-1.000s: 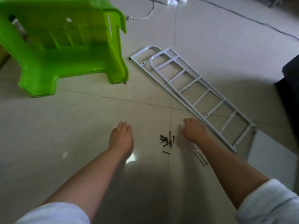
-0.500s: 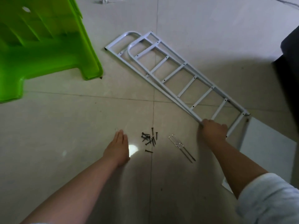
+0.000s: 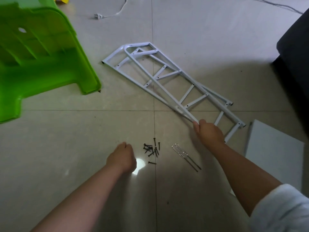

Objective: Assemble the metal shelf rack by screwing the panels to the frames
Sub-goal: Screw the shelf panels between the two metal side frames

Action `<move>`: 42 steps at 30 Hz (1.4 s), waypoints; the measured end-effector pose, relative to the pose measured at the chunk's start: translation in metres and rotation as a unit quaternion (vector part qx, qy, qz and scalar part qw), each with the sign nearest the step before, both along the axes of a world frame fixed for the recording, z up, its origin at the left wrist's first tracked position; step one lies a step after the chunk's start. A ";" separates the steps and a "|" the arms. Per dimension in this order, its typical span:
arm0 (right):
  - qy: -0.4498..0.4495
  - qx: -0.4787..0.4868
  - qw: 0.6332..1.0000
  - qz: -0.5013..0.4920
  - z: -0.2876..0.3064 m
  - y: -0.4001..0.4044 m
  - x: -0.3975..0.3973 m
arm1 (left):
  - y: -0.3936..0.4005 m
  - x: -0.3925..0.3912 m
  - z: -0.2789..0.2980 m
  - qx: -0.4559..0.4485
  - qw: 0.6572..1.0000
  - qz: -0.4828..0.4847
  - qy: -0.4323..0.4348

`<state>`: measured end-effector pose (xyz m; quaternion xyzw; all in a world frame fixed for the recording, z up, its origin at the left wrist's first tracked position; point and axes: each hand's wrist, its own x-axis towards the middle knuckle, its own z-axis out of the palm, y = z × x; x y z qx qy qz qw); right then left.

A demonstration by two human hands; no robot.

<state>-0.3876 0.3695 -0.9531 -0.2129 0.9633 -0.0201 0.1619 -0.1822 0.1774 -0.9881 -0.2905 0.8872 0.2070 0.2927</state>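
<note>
Two white ladder-like metal frames lie crossed on the tiled floor. My right hand [image 3: 208, 133] grips the near end of the upper frame [image 3: 160, 86], which is raised and swung off the lower frame [image 3: 210, 95]. A small pile of dark screws [image 3: 152, 150] lies on the floor between my hands, with two clear-handled screwdrivers [image 3: 186, 157] just right of it. My left hand [image 3: 122, 158] rests by the floor left of the screws, fingers curled under, holding nothing I can see. A white panel [image 3: 274, 146] lies flat at the right.
A green plastic stool [image 3: 38, 59] lies tipped over at the upper left. A white power cord with plug [image 3: 100, 16] trails at the top. A dark piece of furniture [image 3: 296, 52] stands along the right edge.
My right hand moved right from beside the screws to the frames, took hold of the top frame's end and lifted it askew from the other. My left hand's fingers curled in.
</note>
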 end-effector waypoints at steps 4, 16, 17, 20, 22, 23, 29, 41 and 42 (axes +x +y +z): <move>0.061 -0.010 0.998 0.002 0.015 -0.002 0.006 | -0.004 -0.022 0.016 0.024 0.994 0.059 0.090; 0.148 -0.111 0.983 -0.015 0.067 -0.030 0.040 | -0.039 -0.139 0.182 0.370 0.742 0.407 0.383; 0.157 -0.141 0.977 -0.010 0.070 -0.035 0.043 | -0.043 -0.140 0.191 0.400 0.714 0.425 0.386; 0.184 -0.223 0.957 0.022 0.079 -0.050 0.055 | -0.058 -0.137 0.215 0.515 0.573 0.456 0.446; 0.182 -0.258 0.948 0.042 0.084 -0.058 0.064 | -0.071 -0.133 0.224 0.535 0.480 0.487 0.497; 0.169 -0.272 0.946 0.049 0.085 -0.062 0.069 | -0.079 -0.130 0.228 0.526 0.453 0.500 0.518; 0.021 -0.348 0.926 0.147 0.088 -0.095 0.106 | -0.116 -0.087 0.238 0.419 0.436 0.536 0.590; -0.101 -0.271 0.957 0.030 0.099 -0.184 0.134 | -0.178 0.057 0.218 0.435 0.464 0.538 0.554; -0.173 -0.284 0.943 0.010 0.098 -0.190 0.139 | -0.184 0.068 0.217 0.441 0.462 0.536 0.552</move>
